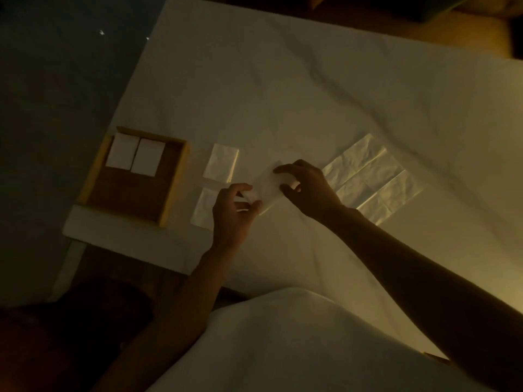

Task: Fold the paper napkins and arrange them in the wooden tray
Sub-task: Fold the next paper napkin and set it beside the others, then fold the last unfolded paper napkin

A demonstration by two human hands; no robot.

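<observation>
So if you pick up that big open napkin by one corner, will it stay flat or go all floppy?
Probably floppy: the unfolded napkin looks thin and crinkled, with soft creases, so it would likely droop from a corner. It seems very light, so a push may slide or bunch it on the white cloth rather than move it neatly. It could tear if tugged hard.

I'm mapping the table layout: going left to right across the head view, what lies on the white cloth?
Square wooden tray holding two folded white napkins → folded white napkin lying beside it → unfolded creased white napkins.
</observation>
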